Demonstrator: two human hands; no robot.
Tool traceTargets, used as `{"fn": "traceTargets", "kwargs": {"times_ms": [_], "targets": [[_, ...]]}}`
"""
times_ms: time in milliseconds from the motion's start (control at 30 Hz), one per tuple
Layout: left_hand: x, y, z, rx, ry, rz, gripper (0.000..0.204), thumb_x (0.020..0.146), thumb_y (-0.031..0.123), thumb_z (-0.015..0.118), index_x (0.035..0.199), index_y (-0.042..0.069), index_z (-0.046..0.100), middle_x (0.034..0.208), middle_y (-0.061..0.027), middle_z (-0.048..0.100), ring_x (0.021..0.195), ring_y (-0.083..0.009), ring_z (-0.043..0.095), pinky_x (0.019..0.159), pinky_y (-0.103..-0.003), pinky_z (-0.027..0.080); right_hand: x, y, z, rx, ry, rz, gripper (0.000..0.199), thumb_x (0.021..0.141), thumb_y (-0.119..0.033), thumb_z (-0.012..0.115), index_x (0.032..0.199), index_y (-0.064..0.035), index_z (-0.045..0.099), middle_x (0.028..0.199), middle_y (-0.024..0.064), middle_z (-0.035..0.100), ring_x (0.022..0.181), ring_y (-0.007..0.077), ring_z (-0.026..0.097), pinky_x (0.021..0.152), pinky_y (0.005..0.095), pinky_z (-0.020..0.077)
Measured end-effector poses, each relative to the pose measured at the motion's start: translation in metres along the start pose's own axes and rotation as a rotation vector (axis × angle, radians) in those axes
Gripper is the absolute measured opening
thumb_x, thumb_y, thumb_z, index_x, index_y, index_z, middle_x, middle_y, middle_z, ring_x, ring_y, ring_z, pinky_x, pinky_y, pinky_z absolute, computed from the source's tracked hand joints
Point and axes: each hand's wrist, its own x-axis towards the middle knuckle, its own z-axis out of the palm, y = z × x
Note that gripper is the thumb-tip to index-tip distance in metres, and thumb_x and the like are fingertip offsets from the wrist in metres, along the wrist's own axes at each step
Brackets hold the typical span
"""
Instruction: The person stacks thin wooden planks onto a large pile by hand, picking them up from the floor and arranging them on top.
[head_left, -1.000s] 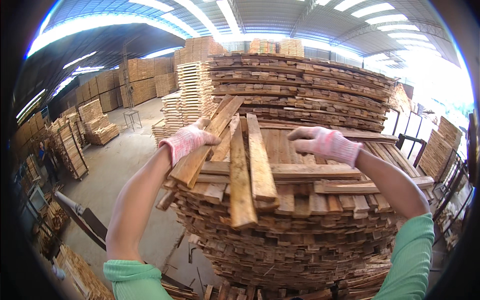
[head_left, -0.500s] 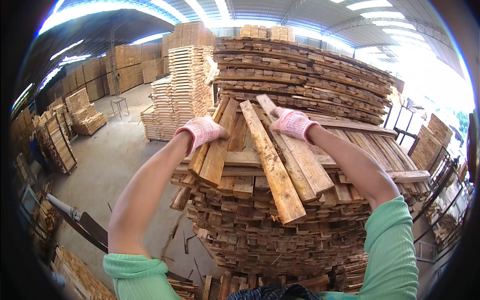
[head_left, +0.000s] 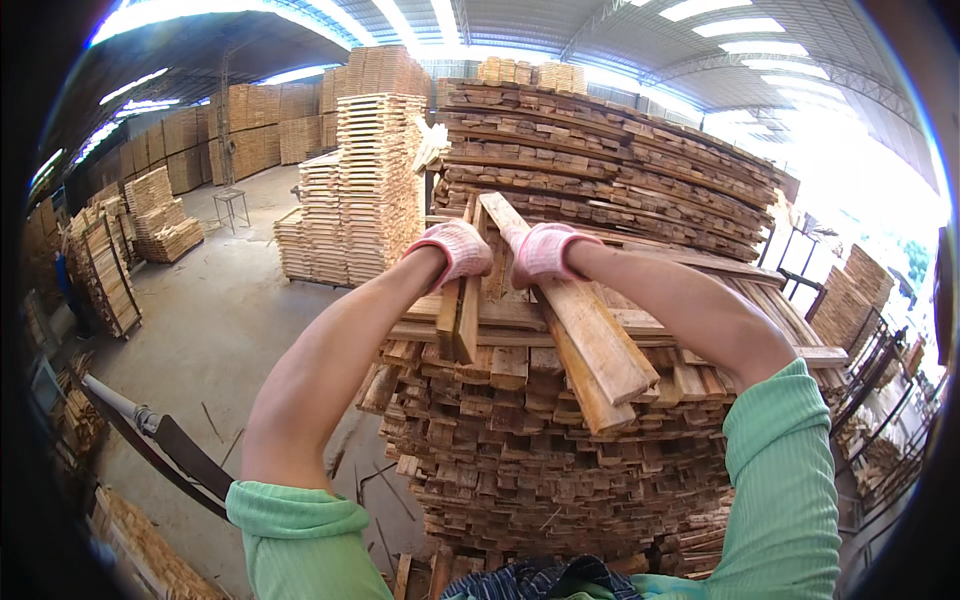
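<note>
My left hand (head_left: 456, 251), in a pink and white knit glove, is closed round two narrow wooden boards (head_left: 458, 325) that stand tilted on their edges. Close to its right, my right hand (head_left: 546, 254), gloved the same way, grips a wider wooden board (head_left: 603, 343). Another yellowish board (head_left: 577, 375) lies beneath that one, slanting toward me. The fingertips of both hands are partly hidden. All these boards rest on top of a big stack of sawn boards (head_left: 560, 460), whose board ends face me.
Behind rises a taller board stack (head_left: 610, 160). Paler stacked boards (head_left: 375, 190) stand to the left on the concrete floor (head_left: 215, 310). A metal bar (head_left: 155, 430) juts in at lower left. Dark metal rails (head_left: 870, 370) and more stacked wood stand at right.
Both hands have moved closer together. The left boards have turned up onto their edges and shifted right. The yellowish board from the middle now lies under the right hand's board.
</note>
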Motion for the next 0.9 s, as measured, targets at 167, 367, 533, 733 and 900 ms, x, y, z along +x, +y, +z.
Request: {"fn": "traceTargets", "kwargs": {"times_ms": [167, 367, 533, 733, 900], "targets": [[-0.024, -0.047, 0.000, -0.871, 0.042, -0.107, 0.039, 0.081, 0.023, 0.072, 0.106, -0.005, 0.059, 0.086, -0.0126, 0.066, 0.063, -0.0216, 0.064, 0.054, -0.035, 0.055, -0.040, 0.048, -0.024, 0.610, 0.195, 0.203, 0.093, 0.072, -0.030, 0.071, 0.152, -0.0069, 0.031, 0.094, 0.0183, 0.069, 0.068, 0.0222, 0.064, 0.060, 0.0374, 0.0514], [-0.026, -0.076, 0.001, -0.751, 0.079, -0.186, 0.037, 0.087, 0.033, 0.068, 0.102, -0.001, 0.064, 0.083, -0.0126, 0.067, 0.067, -0.0196, 0.066, 0.062, -0.037, 0.055, -0.042, 0.072, -0.035, 0.315, 0.230, 0.280, 0.096, 0.074, -0.025, 0.070, 0.156, -0.0068, 0.023, 0.088, 0.0166, 0.068, 0.061, 0.0176, 0.059, 0.050, 0.0329, 0.0472], [-0.020, -0.082, 0.011, -0.645, 0.034, -0.195, 0.045, 0.094, 0.041, 0.059, 0.107, -0.001, 0.067, 0.093, -0.0148, 0.071, 0.073, -0.0217, 0.069, 0.072, -0.038, 0.055, -0.007, 0.048, 0.010, 0.244, 0.071, 0.174, 0.091, 0.083, -0.037, 0.065, 0.156, -0.0043, 0.021, 0.124, 0.0252, 0.063, 0.098, 0.0340, 0.066, 0.084, 0.0434, 0.0553], [-0.025, -0.081, 0.012, -0.680, 0.021, -0.200, 0.050, 0.095, 0.042, 0.056, 0.113, -0.004, 0.065, 0.097, -0.0166, 0.071, 0.076, -0.0236, 0.071, 0.073, -0.038, 0.056, 0.002, 0.047, 0.016, 0.357, -0.062, 0.176, 0.113, 0.074, -0.036, 0.076, 0.159, -0.0046, 0.009, 0.124, 0.0236, 0.063, 0.097, 0.0281, 0.063, 0.080, 0.0415, 0.0510], [-0.027, -0.084, 0.012, -0.677, 0.045, -0.236, 0.051, 0.094, 0.041, 0.056, 0.114, -0.006, 0.064, 0.099, -0.0178, 0.071, 0.078, -0.0257, 0.071, 0.074, -0.040, 0.055, 0.011, 0.046, 0.005, 0.365, 0.052, 0.150, 0.099, 0.067, -0.041, 0.079, 0.146, 0.0042, 0.038, 0.110, 0.0227, 0.068, 0.094, 0.0298, 0.067, 0.080, 0.0385, 0.0535]]}}
